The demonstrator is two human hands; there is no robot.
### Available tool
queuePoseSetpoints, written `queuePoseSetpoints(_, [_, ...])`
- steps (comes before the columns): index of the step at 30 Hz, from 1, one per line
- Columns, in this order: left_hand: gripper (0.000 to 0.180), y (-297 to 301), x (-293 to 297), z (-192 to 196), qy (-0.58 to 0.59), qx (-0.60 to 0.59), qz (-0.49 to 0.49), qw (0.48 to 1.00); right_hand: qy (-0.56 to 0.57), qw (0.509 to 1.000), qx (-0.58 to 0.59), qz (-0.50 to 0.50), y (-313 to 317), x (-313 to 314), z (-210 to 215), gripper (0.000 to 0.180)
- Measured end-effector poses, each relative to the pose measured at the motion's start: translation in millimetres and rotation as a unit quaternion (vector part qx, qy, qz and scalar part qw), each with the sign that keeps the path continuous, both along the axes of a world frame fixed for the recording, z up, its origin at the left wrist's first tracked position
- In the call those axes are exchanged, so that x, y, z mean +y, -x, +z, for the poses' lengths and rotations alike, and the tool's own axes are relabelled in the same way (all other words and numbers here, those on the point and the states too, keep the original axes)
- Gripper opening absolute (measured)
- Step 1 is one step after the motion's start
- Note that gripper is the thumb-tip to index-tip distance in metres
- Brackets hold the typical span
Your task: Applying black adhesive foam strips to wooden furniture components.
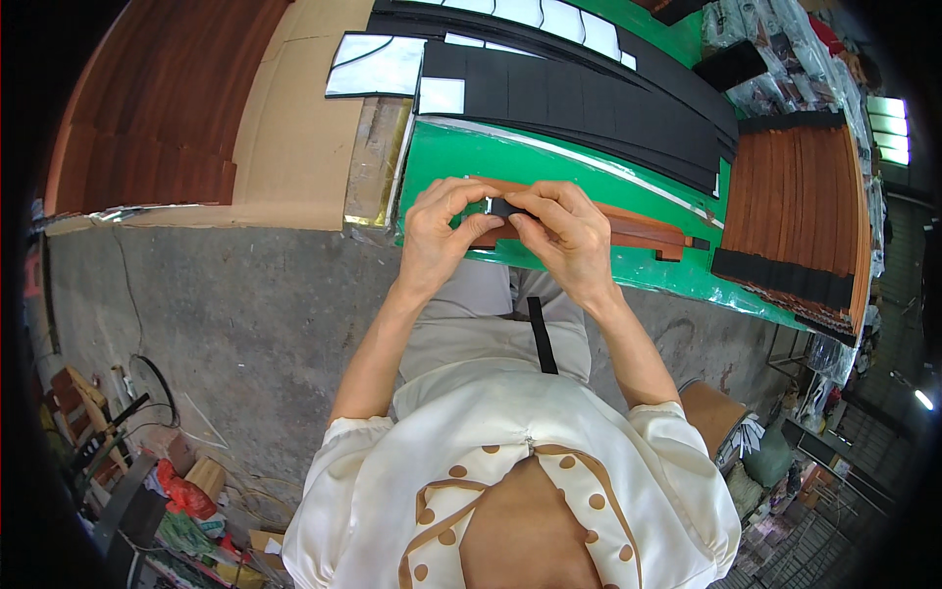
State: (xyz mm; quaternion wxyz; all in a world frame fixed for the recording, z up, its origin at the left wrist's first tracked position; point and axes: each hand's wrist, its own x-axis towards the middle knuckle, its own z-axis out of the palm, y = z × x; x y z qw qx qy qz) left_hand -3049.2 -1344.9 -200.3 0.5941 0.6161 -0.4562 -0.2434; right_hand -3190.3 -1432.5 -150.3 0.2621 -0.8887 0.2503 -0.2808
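Note:
At the near edge of the green tabletop (pixel 471 157), my two hands meet over a small black strip (pixel 504 207) with a shiny silvery piece at its left end. My left hand (pixel 439 231) pinches near the silvery end between thumb and forefinger. The fingertips of my right hand (pixel 569 236) close on the strip's right part. Beneath the hands lie reddish-brown flat pieces (pixel 638 232), partly covered by my fingers; one has a black tip at the right. Another black strip (pixel 542 336) lies over my lap; whether it joins the held one is hidden.
Beyond my hands lie overlapping black panels (pixel 579 93) and white-faced ones (pixel 373 67). Stacked brown pieces with black ends (pixel 790 196) stand to the right. More brown pieces (pixel 147 128) rest on cardboard (pixel 294 128) at left. Assorted clutter, including a red bag (pixel 184 488), covers the lower-left floor.

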Motion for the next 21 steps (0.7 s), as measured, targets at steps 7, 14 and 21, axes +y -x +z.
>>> queuePoseSetpoints(7, [0.026, 0, 1, 1, -0.007, -0.012, 0.002, 1.0, 0.001, 1.0, 0.0, 0.01, -1, -2, 0, 0.026])
queuePoseSetpoints(14, [0.026, 1, -1, 1, 0.002, -0.01, 0.006, 1.0, 0.015, 1.0, -0.021, -0.006, 1, -3, -4, 0.022])
queuePoseSetpoints(21, [0.028, -2, 2, -6, 0.054, -0.13, 0.02, 0.99, 0.025, 0.999, -0.048, -0.003, 15, -7, -4, 0.026])
